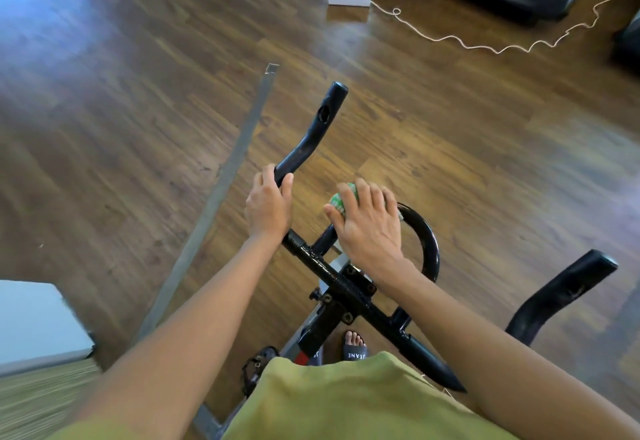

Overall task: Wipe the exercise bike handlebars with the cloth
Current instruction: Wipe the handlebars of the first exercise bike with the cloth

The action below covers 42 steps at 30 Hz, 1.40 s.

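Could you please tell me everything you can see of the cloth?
The cloth is green-and-white patterned fabric, bunched into a small wad. It sits against the curved centre loop of the black handlebars, mostly hidden under the right hand, which curls over it. Only its front bulge shows, between thumb and forefinger.

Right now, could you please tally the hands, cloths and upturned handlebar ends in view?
Hands: 2 (left hand, right hand)
Cloths: 1 (green cloth, under the right hand)
Upturned handlebar ends: 2 (left end, right end)
Total: 5
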### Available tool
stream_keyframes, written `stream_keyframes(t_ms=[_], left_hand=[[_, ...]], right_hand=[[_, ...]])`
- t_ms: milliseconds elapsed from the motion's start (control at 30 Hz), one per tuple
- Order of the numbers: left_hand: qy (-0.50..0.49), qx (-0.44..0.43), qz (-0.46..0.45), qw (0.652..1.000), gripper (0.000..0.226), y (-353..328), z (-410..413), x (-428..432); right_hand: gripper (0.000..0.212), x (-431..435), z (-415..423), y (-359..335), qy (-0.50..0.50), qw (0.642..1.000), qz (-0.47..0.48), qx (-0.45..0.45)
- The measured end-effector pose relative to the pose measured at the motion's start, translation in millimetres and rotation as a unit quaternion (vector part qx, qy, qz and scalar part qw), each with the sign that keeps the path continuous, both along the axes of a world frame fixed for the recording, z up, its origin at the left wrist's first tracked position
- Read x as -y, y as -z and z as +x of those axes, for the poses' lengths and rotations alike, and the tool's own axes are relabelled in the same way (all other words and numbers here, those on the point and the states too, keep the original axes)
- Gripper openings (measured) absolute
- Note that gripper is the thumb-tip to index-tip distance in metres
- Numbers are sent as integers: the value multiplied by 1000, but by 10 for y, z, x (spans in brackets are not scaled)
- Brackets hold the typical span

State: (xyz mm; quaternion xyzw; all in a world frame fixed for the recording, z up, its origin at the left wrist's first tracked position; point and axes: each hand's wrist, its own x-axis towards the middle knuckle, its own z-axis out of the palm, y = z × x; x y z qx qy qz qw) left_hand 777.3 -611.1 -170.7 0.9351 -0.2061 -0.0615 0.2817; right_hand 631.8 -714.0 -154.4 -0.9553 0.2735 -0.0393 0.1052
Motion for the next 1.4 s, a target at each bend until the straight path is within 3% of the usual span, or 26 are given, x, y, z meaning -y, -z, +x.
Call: stream_keyframes(t_ms=[367,633,900,1267,1400], left_hand=[[-2,6,-13,1000,41,44,18,9],[2,6,-10,1000,41,44,9,-4],[6,18,-6,1000,44,54,20,-11],[16,6,-14,1000,42,15,4,-28],[20,8,-21,1000,41,-2,2,-30]], right_hand=[[42,-527,-62,159,-94,995,1,23],[39,-166,32,71,-52,999,-9,12],[37,-473,10,98,-91,996,-18,12],[40,-218,312,-119,-193,971,-35,-137],[44,-155,364,-137,-225,960,-65,-154]])
